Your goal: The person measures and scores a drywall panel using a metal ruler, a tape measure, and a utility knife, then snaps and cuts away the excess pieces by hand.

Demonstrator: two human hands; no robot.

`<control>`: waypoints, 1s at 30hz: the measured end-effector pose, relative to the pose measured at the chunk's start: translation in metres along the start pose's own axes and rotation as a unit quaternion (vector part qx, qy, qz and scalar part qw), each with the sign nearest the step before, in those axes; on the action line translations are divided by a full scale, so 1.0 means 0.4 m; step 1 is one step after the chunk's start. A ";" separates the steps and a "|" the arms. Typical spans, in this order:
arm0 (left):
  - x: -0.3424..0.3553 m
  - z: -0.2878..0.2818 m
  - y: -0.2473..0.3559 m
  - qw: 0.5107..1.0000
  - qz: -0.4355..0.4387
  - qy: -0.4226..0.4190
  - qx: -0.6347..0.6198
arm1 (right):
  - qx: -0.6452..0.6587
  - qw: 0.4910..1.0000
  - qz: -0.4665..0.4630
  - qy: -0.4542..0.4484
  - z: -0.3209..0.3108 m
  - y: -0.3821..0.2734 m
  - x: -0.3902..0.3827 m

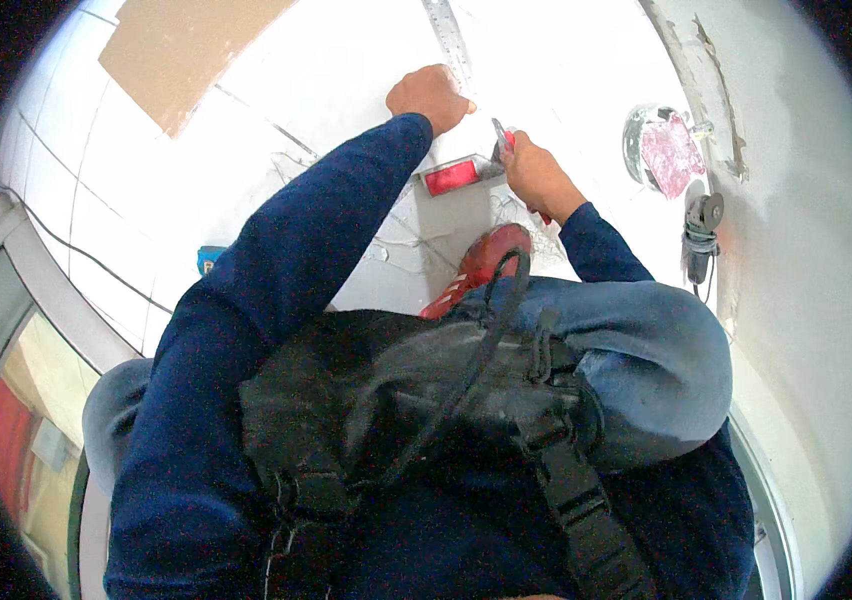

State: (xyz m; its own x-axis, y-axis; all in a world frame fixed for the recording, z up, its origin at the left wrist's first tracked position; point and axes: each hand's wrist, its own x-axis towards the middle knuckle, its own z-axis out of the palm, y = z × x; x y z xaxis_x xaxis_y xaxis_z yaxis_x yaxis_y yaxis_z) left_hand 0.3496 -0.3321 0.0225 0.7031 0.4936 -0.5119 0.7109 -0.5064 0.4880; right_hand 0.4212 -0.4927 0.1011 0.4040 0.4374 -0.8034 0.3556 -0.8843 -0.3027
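My left hand (430, 97) is closed in a fist, thumb toward the right, over the near end of a metal ruler (446, 38) lying on the bright white surface. Whether the fingers wrap round it or only press down is hidden. My right hand (541, 178) is wrapped round a red-handled utility knife (499, 133). Its grey blade end points up and left, toward my left hand; most of the handle is covered. Just left of my right hand lies a grey tool with a red rectangular panel (451, 177).
A brown board (181, 55) lies far left. At right, a round container (658, 150) with pinkish residue and an angle grinder (701, 235) stand along the wall (816, 250). My red shoe (486, 262) is near the right hand. A black cable (76, 245) crosses the left floor.
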 end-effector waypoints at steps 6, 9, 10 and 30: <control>0.005 0.004 -0.012 1.000 0.010 0.014 -0.023 | -0.068 0.993 -0.084 0.057 0.084 0.121 -0.013; 0.018 -0.007 -0.011 1.000 -0.008 -0.015 -0.010 | -0.097 0.994 -0.035 -0.017 0.180 0.241 -0.066; 0.010 -0.012 -0.001 1.000 -0.012 -0.009 -0.012 | -0.059 0.998 -0.014 -0.006 0.159 0.200 -0.124; -0.236 -0.051 -0.168 0.941 0.296 0.041 0.157 | 0.608 0.775 0.020 0.171 0.065 0.293 -0.015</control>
State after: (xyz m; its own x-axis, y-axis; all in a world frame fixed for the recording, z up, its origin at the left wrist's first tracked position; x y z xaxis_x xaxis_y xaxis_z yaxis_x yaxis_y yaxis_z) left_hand 0.2358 -0.3302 0.0525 0.9824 0.1062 -0.1537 0.1634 -0.8872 0.4315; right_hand 0.4386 -0.6030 0.0570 0.6678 0.2399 -0.7046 -0.6365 -0.3068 -0.7077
